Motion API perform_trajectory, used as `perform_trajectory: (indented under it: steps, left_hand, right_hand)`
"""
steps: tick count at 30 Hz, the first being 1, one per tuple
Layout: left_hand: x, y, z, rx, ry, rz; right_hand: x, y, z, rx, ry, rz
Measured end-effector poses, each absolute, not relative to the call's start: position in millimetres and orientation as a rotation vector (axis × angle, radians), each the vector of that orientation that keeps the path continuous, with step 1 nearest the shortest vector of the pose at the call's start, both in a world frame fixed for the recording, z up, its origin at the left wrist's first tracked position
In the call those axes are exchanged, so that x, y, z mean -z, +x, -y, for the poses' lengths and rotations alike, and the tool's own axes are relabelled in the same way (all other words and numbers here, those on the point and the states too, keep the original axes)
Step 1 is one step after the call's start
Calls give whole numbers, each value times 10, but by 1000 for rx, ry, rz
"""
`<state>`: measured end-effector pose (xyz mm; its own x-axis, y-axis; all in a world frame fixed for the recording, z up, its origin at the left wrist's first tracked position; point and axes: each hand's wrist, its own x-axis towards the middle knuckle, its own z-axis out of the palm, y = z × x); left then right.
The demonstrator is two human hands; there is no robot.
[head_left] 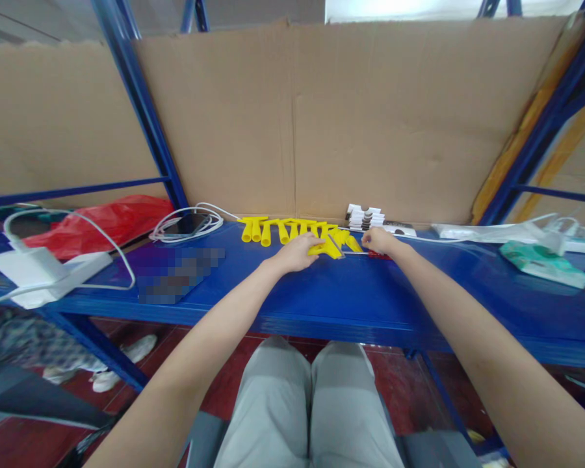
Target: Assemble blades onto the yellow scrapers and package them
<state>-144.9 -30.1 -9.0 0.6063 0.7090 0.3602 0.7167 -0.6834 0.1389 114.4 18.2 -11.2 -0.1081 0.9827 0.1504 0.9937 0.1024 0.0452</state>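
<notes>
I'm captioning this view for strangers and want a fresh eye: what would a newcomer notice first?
Probably the bright yellow pieces lined up along the back of the blue table, where the left hand holds one and the right hand is close by. Next, the crumpled red bag at the left, and the tall cardboard standing behind the table.
</notes>
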Motion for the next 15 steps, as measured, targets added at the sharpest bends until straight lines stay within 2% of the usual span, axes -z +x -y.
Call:
perform_trajectory:
  steps: [15]
  left_hand:
    - [136,-1454,258,632,-2790,1185]
  right_hand:
    - [176,1240,-306,35,-2036,2262]
